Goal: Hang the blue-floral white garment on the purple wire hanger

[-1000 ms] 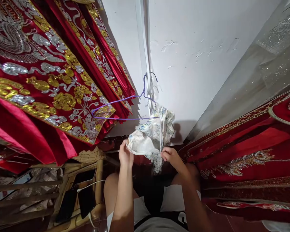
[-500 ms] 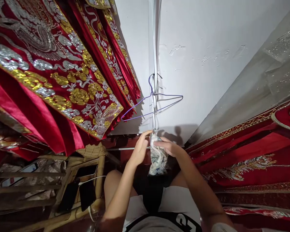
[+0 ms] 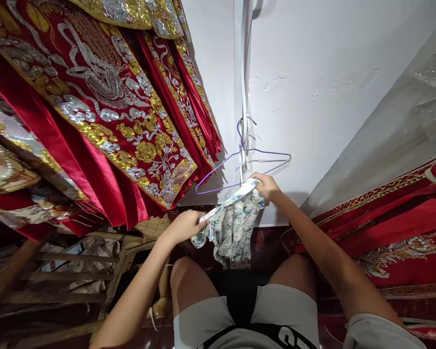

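A small white garment (image 3: 236, 230) with a blue-green floral print hangs between my two hands, its top edge pulled taut on a slant. My left hand (image 3: 187, 225) grips the lower left end of that edge, fingers closed over the cloth. At the upper right end, my right hand (image 3: 267, 185) pinches the other corner. The rest of the cloth drops in gathers above my knees. Just behind and above it, a purple wire hanger (image 3: 241, 144) hangs from a white strap (image 3: 244, 63), with nothing on it.
Red costumes (image 3: 131, 121) with gold and silver sequin embroidery hang at the left. More red beaded fabric (image 3: 396, 252) and clear plastic sheeting (image 3: 392, 131) line the right side. A bamboo chair (image 3: 112, 286) stands at lower left. Ahead is a white wall (image 3: 294, 48).
My hands have moved apart, left hand to the left and right hand up and right. The bunched garment is now spread between them. The view has shifted slightly left.
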Motion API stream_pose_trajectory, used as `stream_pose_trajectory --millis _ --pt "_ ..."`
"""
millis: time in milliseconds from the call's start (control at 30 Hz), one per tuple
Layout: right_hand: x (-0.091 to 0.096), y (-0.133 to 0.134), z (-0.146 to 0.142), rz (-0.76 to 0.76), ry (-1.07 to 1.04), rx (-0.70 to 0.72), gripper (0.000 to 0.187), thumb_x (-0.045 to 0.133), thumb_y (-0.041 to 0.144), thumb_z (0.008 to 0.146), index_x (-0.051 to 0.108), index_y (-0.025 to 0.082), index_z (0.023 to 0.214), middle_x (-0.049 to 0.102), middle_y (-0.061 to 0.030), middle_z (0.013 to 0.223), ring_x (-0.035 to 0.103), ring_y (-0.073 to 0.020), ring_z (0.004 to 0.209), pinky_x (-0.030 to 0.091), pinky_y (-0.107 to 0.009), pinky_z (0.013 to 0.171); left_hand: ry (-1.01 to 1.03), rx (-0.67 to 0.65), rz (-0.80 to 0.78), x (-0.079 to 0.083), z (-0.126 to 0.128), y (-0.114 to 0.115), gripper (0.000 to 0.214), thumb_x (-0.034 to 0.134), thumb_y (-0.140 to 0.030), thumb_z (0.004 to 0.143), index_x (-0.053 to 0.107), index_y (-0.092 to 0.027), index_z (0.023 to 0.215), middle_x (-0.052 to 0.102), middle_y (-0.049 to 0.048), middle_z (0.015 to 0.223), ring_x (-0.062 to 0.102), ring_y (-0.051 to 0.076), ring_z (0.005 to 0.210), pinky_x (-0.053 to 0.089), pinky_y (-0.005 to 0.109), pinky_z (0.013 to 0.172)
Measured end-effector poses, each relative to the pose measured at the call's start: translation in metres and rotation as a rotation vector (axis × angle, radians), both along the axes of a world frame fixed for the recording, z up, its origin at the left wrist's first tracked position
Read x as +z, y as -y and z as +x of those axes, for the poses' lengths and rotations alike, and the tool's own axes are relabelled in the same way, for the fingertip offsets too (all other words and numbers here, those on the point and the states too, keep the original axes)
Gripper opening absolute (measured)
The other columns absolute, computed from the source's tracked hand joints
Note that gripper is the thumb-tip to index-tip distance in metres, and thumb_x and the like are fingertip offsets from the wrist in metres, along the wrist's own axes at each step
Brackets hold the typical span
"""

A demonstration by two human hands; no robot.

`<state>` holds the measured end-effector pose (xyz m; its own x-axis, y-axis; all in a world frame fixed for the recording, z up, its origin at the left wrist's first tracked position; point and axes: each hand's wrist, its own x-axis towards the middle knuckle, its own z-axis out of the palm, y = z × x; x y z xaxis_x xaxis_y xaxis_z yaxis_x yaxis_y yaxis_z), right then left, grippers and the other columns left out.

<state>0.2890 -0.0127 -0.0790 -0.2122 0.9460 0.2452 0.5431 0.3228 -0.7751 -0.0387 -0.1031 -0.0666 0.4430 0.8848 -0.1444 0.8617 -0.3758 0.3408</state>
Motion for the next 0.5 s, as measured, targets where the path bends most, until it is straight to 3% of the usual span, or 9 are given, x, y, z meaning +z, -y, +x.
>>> stream_pose_trajectory --millis 67,133,200,267,367,433,500 --pt "-0.001 0.010 0.006 -0.023 -0.012 -0.028 0.028 0.053 0.019 0.068 0.072 0.021 0.089 0.068 -0.0010 0.076 0.056 -0.0186 0.068 0.042 -0.028 0.063 -0.079 0.015 -0.012 -0.004 -0.013 -0.003 0.028 0.048 -0.037 0.092 0.067 -0.022 0.077 0.074 0.0099 0.079 0.070 0.027 0.075 0.047 0.033 0.073" --pt "0.001 0.025 0.013 -0.071 -0.033 -0.036 0.024 0.052 0.019 0.068 0.070 0.021 0.085 0.058 0.0028 0.060 0.045 -0.0148 0.055 0.034 -0.026 0.054 -0.095 0.057 0.035 -0.010 -0.022 -0.008 0.026 0.047 -0.032 0.091 0.070 -0.022 0.093 0.077 0.0143 0.103 0.073 0.032 0.096 0.051 0.040 0.089" --pt "0.005 0.038 0.019 -0.085 -0.058 -0.019 0.024 0.050 0.018 0.069 0.069 0.022 0.082 0.044 0.0060 0.051 0.034 -0.0124 0.048 0.026 -0.026 0.050 -0.058 0.087 0.125 -0.012 -0.025 -0.015 0.029 0.044 -0.030 0.092 0.068 -0.019 0.103 0.067 0.0188 0.134 0.064 0.034 0.124 0.046 0.047 0.106" --pt "0.010 0.049 0.024 -0.036 -0.078 0.003 0.022 0.049 0.018 0.069 0.068 0.021 0.079 0.038 0.0070 0.049 0.030 -0.0115 0.048 0.024 -0.026 0.050 0.013 0.060 0.216 -0.007 -0.019 -0.021 0.030 0.039 -0.030 0.095 0.065 -0.015 0.100 0.047 0.0215 0.156 0.043 0.034 0.147 0.037 0.049 0.119" --pt "0.016 0.058 0.029 0.053 -0.083 0.015 0.018 0.051 0.018 0.070 0.068 0.020 0.075 0.051 0.0045 0.055 0.039 -0.0119 0.052 0.028 -0.026 0.053 0.178 -0.080 0.331 0.013 0.000 -0.027 0.034 0.031 -0.032 0.101 0.060 -0.015 0.097 0.023 0.0197 0.168 0.020 0.030 0.157 0.025 0.051 0.127" --pt "0.019 0.063 0.028 0.057 -0.083 0.059 0.022 0.052 0.018 0.069 0.072 0.019 0.078 0.064 0.0014 0.066 0.052 -0.0142 0.061 0.035 -0.026 0.057 0.282 -0.183 0.382 0.027 0.017 -0.030 0.034 0.028 -0.033 0.103 0.058 -0.016 0.097 0.018 0.0168 0.170 0.021 0.029 0.157 0.026 0.051 0.126" --pt "0.022 0.069 0.025 0.023 -0.097 0.127 0.032 0.051 0.017 0.068 0.076 0.019 0.087 0.074 -0.0008 0.080 0.063 -0.0178 0.072 0.043 -0.026 0.063 0.361 -0.235 0.435 0.037 0.032 -0.034 0.032 0.031 -0.035 0.104 0.057 -0.018 0.096 0.024 0.0162 0.169 0.030 0.029 0.154 0.032 0.052 0.123"
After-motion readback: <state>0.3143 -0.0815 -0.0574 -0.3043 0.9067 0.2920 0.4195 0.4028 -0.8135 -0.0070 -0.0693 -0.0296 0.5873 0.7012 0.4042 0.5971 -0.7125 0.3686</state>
